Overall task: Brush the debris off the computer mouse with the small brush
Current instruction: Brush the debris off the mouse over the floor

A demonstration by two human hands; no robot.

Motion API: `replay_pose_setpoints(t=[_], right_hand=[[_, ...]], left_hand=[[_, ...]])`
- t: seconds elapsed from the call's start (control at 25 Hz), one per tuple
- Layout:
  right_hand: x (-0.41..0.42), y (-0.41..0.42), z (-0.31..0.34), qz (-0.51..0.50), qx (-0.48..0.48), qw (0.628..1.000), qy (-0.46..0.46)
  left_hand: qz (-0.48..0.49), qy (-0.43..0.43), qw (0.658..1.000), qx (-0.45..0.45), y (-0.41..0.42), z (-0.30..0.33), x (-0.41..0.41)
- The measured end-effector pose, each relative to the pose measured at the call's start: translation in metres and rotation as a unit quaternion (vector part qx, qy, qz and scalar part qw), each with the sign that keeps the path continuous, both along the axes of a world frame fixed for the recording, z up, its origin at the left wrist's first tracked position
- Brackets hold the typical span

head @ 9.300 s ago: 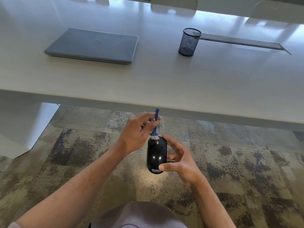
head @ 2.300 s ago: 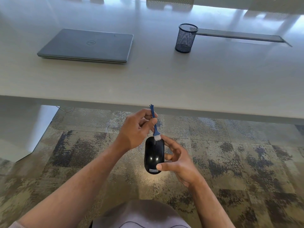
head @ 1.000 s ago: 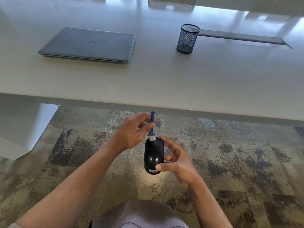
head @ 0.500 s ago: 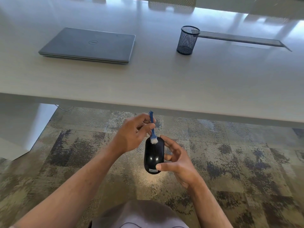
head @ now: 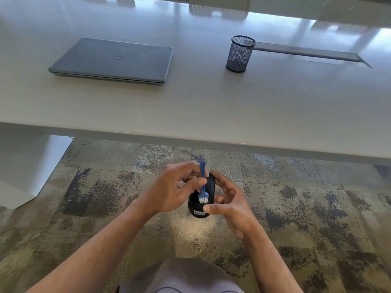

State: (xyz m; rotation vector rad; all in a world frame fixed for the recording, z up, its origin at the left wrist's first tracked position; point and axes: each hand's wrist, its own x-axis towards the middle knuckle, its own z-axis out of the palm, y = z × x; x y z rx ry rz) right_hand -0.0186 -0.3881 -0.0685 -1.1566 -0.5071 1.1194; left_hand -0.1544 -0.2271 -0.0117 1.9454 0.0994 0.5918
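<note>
A: Head view: your left hand (head: 169, 193) is pinching the small brush (head: 203, 187), white bristles touching the computer mouse (head: 201, 199).

B: And your right hand (head: 227, 205) is cradling that mouse above the carpet (head: 105, 187), before the table (head: 211, 106).

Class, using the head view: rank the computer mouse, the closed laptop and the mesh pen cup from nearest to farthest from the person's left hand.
1. Computer mouse: right beside the left hand.
2. Closed laptop: on the table, far left.
3. Mesh pen cup: on the table, farther right, slightly beyond the laptop.
</note>
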Motion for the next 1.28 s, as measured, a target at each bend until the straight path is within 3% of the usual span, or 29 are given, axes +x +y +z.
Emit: replay_pose_setpoints(t=[0.16, 0.32, 0.4, 0.52, 0.64, 0.92, 1.12, 1.28], right_hand=[[-0.002, 0.000, -0.002, -0.004, -0.004, 1.000, 0.007], [-0.003, -0.002, -0.002, -0.005, -0.004, 1.000, 0.009], [-0.002, -0.002, -0.002, -0.009, -0.005, 1.000, 0.011], [-0.001, 0.000, -0.002, -0.014, -0.006, 1.000, 0.013], [-0.001, 0.001, -0.002, -0.009, -0.005, 1.000, 0.008], [-0.008, 0.005, -0.005, 0.019, -0.010, 1.000, -0.001], [-0.009, 0.004, -0.007, 0.017, -0.014, 1.000, 0.002], [-0.005, 0.005, -0.005, 0.019, -0.009, 1.000, 0.011]], left_hand=[[0.106, 0.001, 0.993, 0.047, 0.011, -0.007, 0.002], [0.242, 0.034, 0.970, 0.009, 0.022, -0.010, 0.006], [0.227, 0.021, 0.974, -0.020, 0.021, -0.008, 0.003], [0.101, -0.006, 0.994, -0.051, 0.011, -0.002, -0.003], [0.033, 0.036, 0.999, -0.003, -0.002, -0.001, -0.002], [0.119, 0.065, 0.986, 0.099, 0.015, -0.003, 0.024], [0.192, 0.074, 0.977, 0.045, 0.027, -0.002, 0.030], [0.092, 0.044, 0.993, -0.055, 0.021, 0.008, 0.023]])
